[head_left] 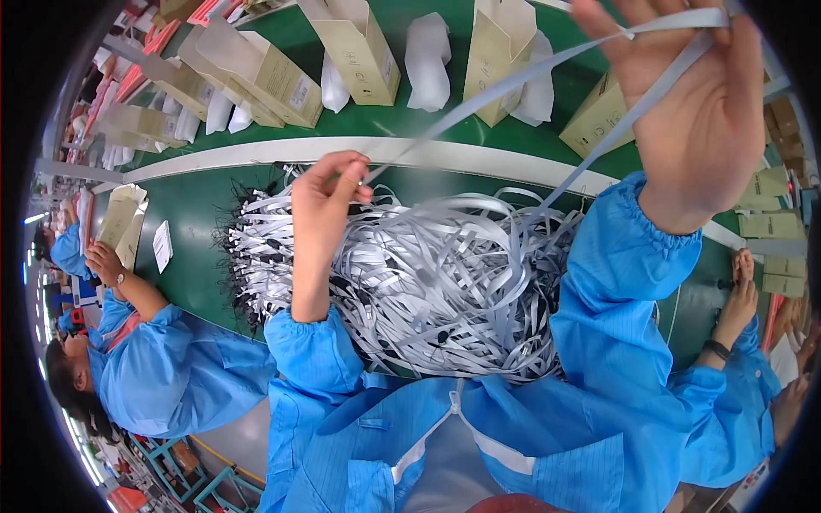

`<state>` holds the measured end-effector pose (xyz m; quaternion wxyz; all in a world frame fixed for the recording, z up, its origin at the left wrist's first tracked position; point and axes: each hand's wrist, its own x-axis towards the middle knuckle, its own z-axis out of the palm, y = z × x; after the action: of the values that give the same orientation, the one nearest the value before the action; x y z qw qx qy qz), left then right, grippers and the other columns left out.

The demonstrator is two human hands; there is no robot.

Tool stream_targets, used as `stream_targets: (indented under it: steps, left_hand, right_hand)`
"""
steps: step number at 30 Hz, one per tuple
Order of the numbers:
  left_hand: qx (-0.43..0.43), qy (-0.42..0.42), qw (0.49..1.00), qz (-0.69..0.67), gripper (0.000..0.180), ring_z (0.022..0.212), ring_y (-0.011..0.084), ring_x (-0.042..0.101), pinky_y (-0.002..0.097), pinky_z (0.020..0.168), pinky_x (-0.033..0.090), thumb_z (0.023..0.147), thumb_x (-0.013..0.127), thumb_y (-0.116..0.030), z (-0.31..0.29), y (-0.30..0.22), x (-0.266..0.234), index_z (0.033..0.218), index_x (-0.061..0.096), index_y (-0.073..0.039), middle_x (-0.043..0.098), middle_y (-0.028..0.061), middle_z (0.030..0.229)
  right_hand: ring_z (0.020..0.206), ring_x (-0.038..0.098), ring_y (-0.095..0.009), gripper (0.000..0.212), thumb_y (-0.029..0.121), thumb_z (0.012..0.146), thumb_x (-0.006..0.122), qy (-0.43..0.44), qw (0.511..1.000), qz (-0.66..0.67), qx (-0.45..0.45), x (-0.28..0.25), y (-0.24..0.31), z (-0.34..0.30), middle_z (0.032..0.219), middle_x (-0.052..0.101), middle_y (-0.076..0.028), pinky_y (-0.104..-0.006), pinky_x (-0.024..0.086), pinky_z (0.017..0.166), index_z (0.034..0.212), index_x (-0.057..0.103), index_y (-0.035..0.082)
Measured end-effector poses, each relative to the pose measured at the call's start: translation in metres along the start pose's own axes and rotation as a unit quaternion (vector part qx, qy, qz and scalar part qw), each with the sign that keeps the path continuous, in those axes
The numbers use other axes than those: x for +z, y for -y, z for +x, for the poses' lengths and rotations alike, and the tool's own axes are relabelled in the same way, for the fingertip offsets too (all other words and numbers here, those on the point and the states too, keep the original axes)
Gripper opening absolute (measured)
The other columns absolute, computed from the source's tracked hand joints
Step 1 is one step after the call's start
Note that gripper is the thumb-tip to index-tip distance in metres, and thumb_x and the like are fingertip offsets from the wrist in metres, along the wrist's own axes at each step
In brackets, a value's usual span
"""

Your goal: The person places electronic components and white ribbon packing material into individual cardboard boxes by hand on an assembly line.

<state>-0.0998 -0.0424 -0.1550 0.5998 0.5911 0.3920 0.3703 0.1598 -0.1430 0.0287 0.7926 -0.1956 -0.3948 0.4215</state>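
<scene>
A large heap of flat grey-white lanyards (436,282) lies in front of me, thin black cords bunched at its left end. My left hand (329,195) is above the heap's far left part, thumb and fingers pinching one end of a lanyard. From there the lanyard (513,79) rises in a slack band to my right hand (684,111), raised at the upper right with its palm showing. The band passes over the fingers of that hand and drops back toward the heap. The upper frame edge cuts off some right fingertips.
Beyond a pale rail (393,150), open cartons (355,51) and white wrapped pieces (428,64) stand on a green surface. A co-worker (171,368) at left handles a carton (124,224) beside a white card (162,246). Another co-worker's hand (737,299) is at right.
</scene>
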Motion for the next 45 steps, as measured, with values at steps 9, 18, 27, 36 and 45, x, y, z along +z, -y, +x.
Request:
stream_targets:
  steps: [9,18,27,36,45]
  left_hand:
    - [0.312,-0.065,0.922,0.219,0.048,0.100,0.0214,0.063,0.0379,0.096,0.045,0.095,0.063,-0.014,-0.003,-0.052,0.073,0.136,0.043,-0.001,0.065,0.0135,0.108]
    - [-0.085,0.338,0.914,-0.206,0.059,0.100,0.0156,0.055,0.0284,0.086,0.048,0.100,0.055,-0.037,-0.004,-0.064,0.050,0.145,0.033,-0.005,0.053,0.0056,0.100]
    - [0.194,0.125,0.906,-0.354,0.053,0.087,0.0128,0.054,0.0270,0.077,0.049,0.101,0.054,-0.018,-0.006,-0.053,0.035,0.147,0.030,-0.005,0.052,0.0041,0.093]
    - [0.115,0.021,0.898,-0.423,0.052,0.096,0.0222,0.063,0.0319,0.086,0.052,0.097,0.058,-0.005,0.001,-0.044,0.018,0.143,0.033,-0.005,0.063,0.0145,0.104]
    - [0.064,0.050,0.974,-0.210,0.044,0.105,0.0230,0.064,0.0338,0.091,0.051,0.092,0.061,-0.002,-0.019,-0.044,0.056,0.132,0.044,-0.005,0.067,0.0164,0.111]
  right_hand:
    - [0.086,0.068,-0.030,0.037,0.038,0.108,0.025,0.051,0.995,-0.078,0.045,-0.008,-0.036,-0.005,0.094,0.067,-0.021,-0.0397,0.056,0.074,0.105,0.049,0.009]
    - [0.057,0.027,-0.006,0.024,0.023,0.105,0.040,0.124,0.972,-0.109,-0.169,-0.048,0.007,0.000,0.074,0.046,0.001,-0.0246,0.023,0.051,0.102,0.059,0.008]
    - [0.079,0.049,-0.008,0.044,0.037,0.094,0.064,0.315,0.857,-0.392,0.110,-0.014,-0.126,-0.036,0.093,0.055,-0.001,-0.0300,0.042,0.061,0.115,0.058,-0.001]
    - [0.069,0.048,-0.010,0.045,0.038,0.100,0.055,0.243,0.841,-0.416,0.245,-0.011,-0.122,-0.014,0.076,0.052,0.000,-0.0271,0.037,0.057,0.089,0.060,-0.005]
    - [0.057,0.038,-0.009,0.039,0.034,0.105,0.045,0.009,0.976,-0.170,0.138,0.001,-0.112,-0.024,0.070,0.046,-0.002,-0.0269,0.031,0.051,0.084,0.053,0.002]
